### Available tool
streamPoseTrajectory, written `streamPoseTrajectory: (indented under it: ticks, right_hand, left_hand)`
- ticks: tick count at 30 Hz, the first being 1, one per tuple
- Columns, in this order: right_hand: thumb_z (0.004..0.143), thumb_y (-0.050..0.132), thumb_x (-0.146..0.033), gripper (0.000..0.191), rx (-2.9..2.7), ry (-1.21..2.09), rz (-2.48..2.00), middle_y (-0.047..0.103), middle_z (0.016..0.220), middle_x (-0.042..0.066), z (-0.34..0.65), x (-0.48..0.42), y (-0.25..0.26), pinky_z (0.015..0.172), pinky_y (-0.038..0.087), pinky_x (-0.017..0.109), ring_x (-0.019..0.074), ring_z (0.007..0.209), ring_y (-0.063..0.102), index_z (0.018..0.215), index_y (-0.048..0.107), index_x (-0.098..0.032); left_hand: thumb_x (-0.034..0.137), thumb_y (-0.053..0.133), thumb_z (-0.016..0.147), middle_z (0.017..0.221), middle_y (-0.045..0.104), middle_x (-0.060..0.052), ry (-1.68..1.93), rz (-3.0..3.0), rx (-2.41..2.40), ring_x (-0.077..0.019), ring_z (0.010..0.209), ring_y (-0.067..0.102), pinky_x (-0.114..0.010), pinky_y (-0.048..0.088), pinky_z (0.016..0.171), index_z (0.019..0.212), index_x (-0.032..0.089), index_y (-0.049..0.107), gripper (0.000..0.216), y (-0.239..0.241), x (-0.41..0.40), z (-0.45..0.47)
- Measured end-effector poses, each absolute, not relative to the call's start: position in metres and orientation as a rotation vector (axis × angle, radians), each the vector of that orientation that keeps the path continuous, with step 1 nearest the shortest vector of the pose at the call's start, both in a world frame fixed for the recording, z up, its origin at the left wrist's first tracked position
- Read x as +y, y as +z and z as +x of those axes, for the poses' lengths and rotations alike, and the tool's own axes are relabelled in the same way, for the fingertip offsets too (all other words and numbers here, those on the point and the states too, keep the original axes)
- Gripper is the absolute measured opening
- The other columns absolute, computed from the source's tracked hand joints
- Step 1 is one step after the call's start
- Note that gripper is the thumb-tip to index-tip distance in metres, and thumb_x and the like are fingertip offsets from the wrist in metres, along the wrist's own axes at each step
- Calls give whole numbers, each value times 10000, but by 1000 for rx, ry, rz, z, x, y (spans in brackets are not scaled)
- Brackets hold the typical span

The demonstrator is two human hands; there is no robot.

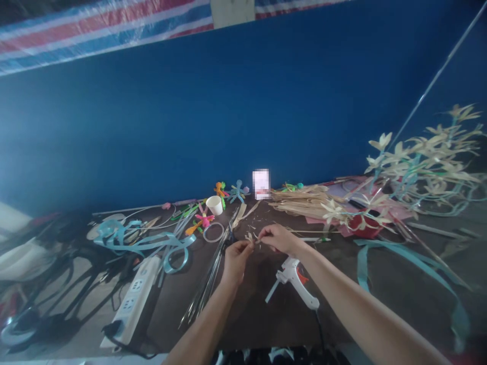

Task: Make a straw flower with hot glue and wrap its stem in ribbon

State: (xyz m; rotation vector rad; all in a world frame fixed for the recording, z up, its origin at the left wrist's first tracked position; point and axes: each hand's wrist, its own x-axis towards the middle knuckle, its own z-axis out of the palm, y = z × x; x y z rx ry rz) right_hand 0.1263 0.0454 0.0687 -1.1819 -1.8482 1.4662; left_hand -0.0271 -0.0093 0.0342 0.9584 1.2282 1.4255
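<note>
Pinching tiny, half-hidden straw scrap [252,237]

A glossy white plastic glue gun [292,276] lies near on the dark matt table [258,319], thin shiny metal rods [207,281] and smooth satin ribbon [152,244] to its left, dry matt straw bits [250,237] just beyond.
</note>
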Motion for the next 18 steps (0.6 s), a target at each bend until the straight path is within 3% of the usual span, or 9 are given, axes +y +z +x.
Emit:
streamPoseTrajectory:
  ticks: [11,18]
  right_hand:
    - [664,505,-233,73,-1396,1871,-989,390,408,-89,131,27,75,285,217,142,48,308,342,694,521,-168]
    - [713,541,-351,208,-1136,1873,-873,443,555,-69,127,1,80,304,235,135,26,349,324,815,512,-172]
  left_hand:
    - [258,675,605,574,590,13,1471,939,1209,-104,556,519,-230,400,597,660,141,630,137,46,-19,-16]
    - [254,621,670,637,595,-3,1526,1010,1230,-113,616,518,-234,404,639,693,139,604,119,62,-28,-12]
